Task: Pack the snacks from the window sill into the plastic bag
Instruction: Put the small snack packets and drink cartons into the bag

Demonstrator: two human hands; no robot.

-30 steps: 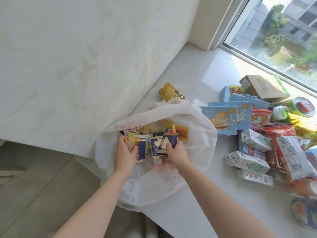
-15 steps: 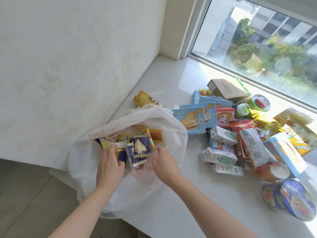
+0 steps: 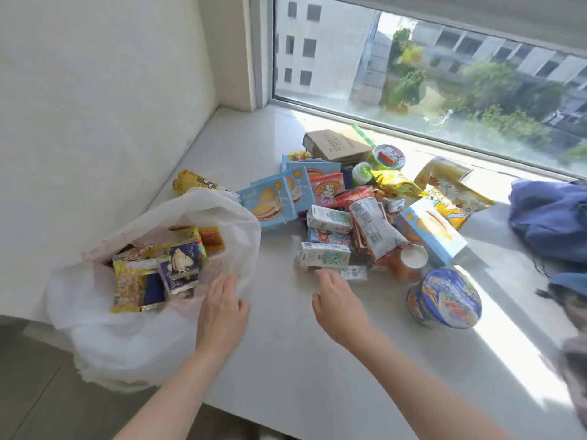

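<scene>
**Bag open at the sill's edge, both hands empty**

The plastic bag (image 3: 152, 344) sags over the left edge of the window sill (image 3: 301, 360), its mouth gaping upward with wrapped snacks inside. The left hand (image 3: 222, 309) lies on the bag's right rim, fingers straight. The right hand (image 3: 336, 303), fingers loosely spread and holding nothing, is just short of a milk carton (image 3: 324, 257). The carton lies on its side, long axis across the sill. The fingertips perhaps touch a barcoded pack (image 3: 352, 273) in front of it. A round tub (image 3: 444, 301) stands to the right, and the snack pile (image 3: 365, 217) crowds behind.

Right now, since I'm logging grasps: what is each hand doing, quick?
Left hand: open, fingers touching the plastic bag.
Right hand: open, empty, near the white carton.
</scene>
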